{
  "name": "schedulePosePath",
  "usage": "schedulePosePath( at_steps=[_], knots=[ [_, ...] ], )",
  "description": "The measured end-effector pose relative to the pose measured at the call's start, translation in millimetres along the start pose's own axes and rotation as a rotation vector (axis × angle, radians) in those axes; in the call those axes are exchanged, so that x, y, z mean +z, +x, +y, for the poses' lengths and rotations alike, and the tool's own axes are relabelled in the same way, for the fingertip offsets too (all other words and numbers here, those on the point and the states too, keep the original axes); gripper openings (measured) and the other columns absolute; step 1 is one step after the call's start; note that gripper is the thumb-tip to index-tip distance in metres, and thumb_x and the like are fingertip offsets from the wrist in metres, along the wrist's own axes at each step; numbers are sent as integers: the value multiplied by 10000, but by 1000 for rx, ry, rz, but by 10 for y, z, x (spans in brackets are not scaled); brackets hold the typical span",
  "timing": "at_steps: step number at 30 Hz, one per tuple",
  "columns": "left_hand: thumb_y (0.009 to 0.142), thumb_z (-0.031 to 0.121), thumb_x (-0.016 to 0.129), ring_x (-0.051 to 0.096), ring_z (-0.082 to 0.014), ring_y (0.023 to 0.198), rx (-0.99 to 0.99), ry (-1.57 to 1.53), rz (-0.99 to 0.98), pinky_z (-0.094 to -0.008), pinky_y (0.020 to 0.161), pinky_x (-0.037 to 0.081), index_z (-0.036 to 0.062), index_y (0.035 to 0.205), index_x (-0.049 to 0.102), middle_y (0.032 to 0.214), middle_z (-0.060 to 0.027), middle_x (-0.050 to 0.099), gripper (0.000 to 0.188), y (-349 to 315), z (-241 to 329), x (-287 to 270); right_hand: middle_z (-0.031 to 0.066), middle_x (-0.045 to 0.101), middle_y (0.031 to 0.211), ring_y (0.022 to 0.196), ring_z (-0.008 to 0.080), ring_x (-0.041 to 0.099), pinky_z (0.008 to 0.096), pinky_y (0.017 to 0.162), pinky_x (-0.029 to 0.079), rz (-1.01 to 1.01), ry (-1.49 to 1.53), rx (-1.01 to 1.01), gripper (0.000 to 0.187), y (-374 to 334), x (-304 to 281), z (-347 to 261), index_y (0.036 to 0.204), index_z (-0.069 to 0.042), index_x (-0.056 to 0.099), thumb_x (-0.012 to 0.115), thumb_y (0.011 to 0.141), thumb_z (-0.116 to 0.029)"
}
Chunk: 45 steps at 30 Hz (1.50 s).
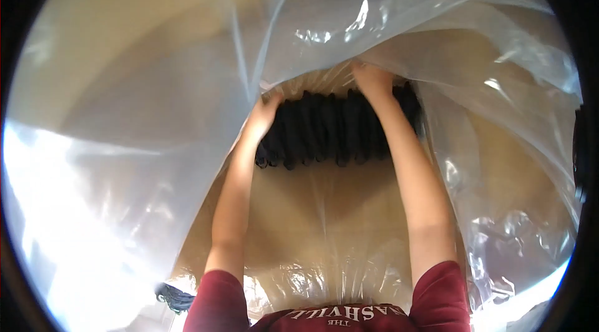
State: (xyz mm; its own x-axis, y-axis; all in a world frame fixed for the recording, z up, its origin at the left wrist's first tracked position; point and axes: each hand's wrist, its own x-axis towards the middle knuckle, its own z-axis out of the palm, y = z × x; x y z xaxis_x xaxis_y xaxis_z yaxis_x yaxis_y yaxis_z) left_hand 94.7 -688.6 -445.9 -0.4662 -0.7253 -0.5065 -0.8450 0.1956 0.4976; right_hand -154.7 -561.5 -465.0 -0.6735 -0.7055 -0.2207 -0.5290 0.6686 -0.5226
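Observation:
A row of black, bundled soft items [334,126] lies side by side on the brown bottom of a large box; their exact kind I cannot make out. Clear plastic sheeting [187,76] lines the box and its loose edge arches over the row. At the row's left end, my left hand [268,110] is closed at the sheet's edge, fingertips partly hidden. My right hand [374,81] reaches past the far side of the row, right of its middle, with fingers closed on the edge of the same sheet. Both arms stretch forward, apart.
Brown cardboard [318,207] shows under the plastic nearer to me. Crumpled, shiny film [505,238] hangs on the right, and bright light glares through it on the left. Another dark bundle [175,297] is at the lower left, beside my sleeve.

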Motion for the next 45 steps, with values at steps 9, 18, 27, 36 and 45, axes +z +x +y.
schedulePosePath(
  at_steps=[9,18,27,36,45],
  knots=[
    [792,70,638,176,-387,1354,507,359,817,-484,1087,129,-15,1373,325,1471,-254,179,665,-637,1652,-1950,162,651,932,913,329,617,390,812,479,-371,275,-133,285,-79,-2294,-1379,984,-19,637,618,822,-253],
    [869,268,602,519,-209,1075,703,391,704,-394,1003,272,151,1143,614,1082,-16,631,298,-392,1758,-3273,101,435,1327,1210,290,443,377,981,385,727,-314,-454,388,-37,-3568,-1733,1232,-257,554,630,852,-269],
    [914,375,519,569,-209,727,510,29,285,-278,698,431,18,934,615,796,-91,648,371,174,1764,-3751,210,612,988,940,369,574,459,852,434,432,-535,-635,247,1752,-3801,-53,1010,-91,642,460,898,-215],
    [793,404,573,585,-299,984,217,456,662,-421,847,441,127,1070,626,1058,-133,634,396,418,1507,-4203,190,490,1225,1164,351,437,439,1013,336,181,-103,-191,485,-326,-4274,-1003,1179,-96,566,704,756,-289],
    [916,97,539,530,-179,1109,775,-330,201,-310,969,404,5,1129,551,1189,-101,562,232,-2587,2653,-2247,76,607,1008,846,140,584,291,766,469,504,386,136,291,-3853,-4776,477,1164,-119,594,583,879,-177]
  ],
)
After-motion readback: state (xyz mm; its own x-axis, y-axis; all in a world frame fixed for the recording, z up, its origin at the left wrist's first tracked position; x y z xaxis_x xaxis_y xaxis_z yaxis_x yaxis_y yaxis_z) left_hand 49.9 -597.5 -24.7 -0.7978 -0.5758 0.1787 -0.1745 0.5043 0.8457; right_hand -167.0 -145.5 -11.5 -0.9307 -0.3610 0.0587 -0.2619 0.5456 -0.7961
